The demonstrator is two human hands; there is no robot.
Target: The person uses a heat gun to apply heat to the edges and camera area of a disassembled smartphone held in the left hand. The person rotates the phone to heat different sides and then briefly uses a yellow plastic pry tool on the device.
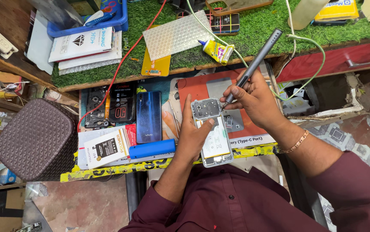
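An opened phone (213,133) lies back-up on the worktop, its white battery and grey inner frame showing. My left hand (191,135) rests flat along its left side, thumb on the board and a finger stretched up past the top corner. My right hand (253,99) grips a slim grey electric screwdriver (256,60) like a pen. Its tip touches the phone's upper right corner, beside the camera area.
A blue phone back (148,116), a black phone frame (122,102), a blue cylinder (152,148) and a battery box (107,148) lie to the left. A brown textured box (36,137) stands far left. Glue tube (217,50), bubble wrap (176,34) and cables sit on the green turf shelf (258,25).
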